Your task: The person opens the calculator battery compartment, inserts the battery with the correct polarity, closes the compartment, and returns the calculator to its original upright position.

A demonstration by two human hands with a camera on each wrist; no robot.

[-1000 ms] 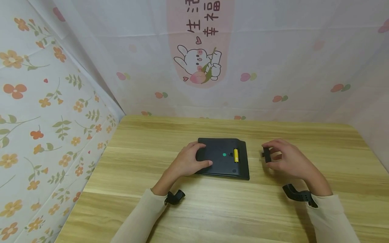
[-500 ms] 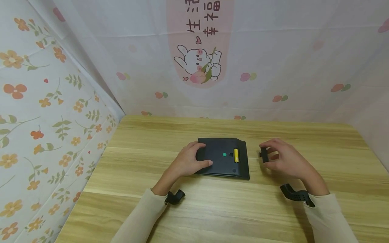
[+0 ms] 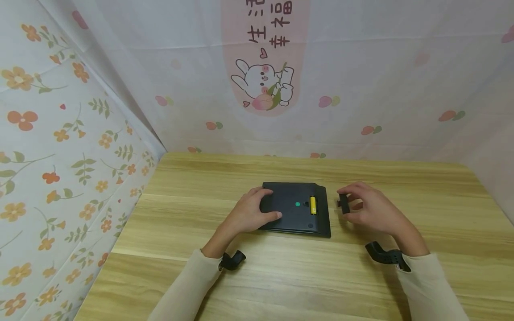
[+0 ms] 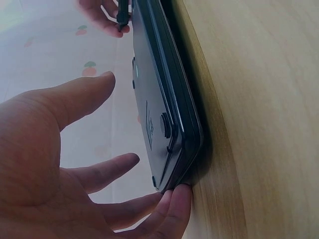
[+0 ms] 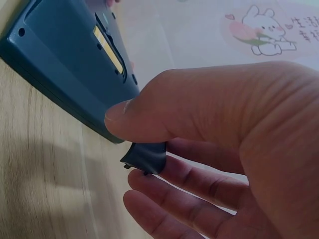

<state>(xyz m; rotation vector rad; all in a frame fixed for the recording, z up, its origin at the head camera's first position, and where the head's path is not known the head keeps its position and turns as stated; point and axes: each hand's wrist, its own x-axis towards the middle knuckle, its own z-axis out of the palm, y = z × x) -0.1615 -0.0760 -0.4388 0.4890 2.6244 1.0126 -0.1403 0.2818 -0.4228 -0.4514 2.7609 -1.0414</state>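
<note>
A dark calculator (image 3: pixel 287 214) lies back side up on the wooden table, its battery compartment uncovered near the right end. Inside that compartment sits a yellow battery (image 3: pixel 313 205). At the calculator's left end is my left hand (image 3: pixel 250 211); in the left wrist view some fingertips (image 4: pixel 179 199) touch its edge, while the thumb stands apart from the back surface. My right hand (image 3: pixel 371 207), just right of the calculator, pinches a small black battery cover (image 5: pixel 147 157) between thumb and fingers. The cover is held upright, its tab pointing left toward the calculator.
The wooden table (image 3: pixel 281 281) runs back to a white cloth (image 3: pixel 381 80) printed with a rabbit and fruit. A flowered cloth (image 3: pixel 88 169) hangs along the left side. Black camera mounts are strapped on both wrists.
My right hand has moved a little to the left with the battery cover, closer to the calculator. The left hand and the calculator have stayed in place.
</note>
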